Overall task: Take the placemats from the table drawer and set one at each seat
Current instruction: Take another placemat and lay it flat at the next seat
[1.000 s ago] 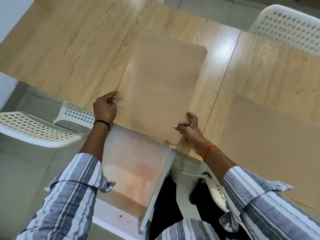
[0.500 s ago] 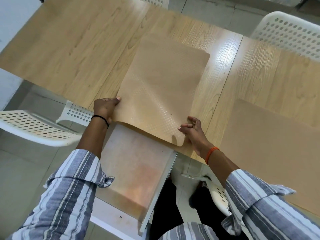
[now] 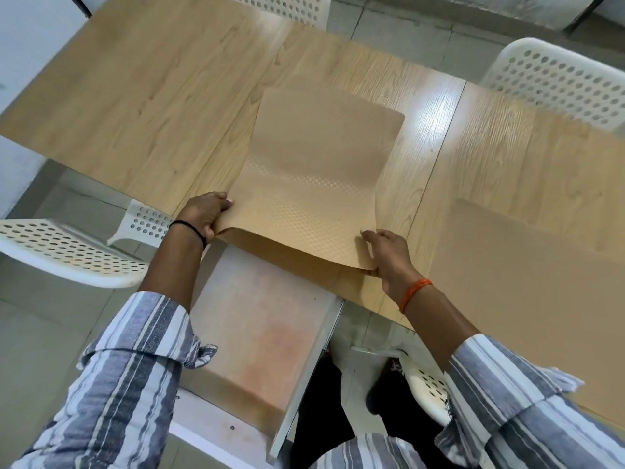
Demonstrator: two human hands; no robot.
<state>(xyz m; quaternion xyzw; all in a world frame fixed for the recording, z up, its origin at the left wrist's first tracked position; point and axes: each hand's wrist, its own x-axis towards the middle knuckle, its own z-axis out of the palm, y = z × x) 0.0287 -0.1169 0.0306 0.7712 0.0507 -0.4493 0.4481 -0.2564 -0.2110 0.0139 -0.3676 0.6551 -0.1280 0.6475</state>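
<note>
Rolled grey-and-white striped sleeves [image 3: 135, 360]; black left wristband [image 3: 189, 228], orange right thread [image 3: 414, 292].

Single head-worn wide-angle view, looking steeply down and forward from close above table [image 3: 142, 106] near edge; open drawer [image 3: 257, 350] directly below, white chairs [image 3: 561, 79] at frame edges.
</note>
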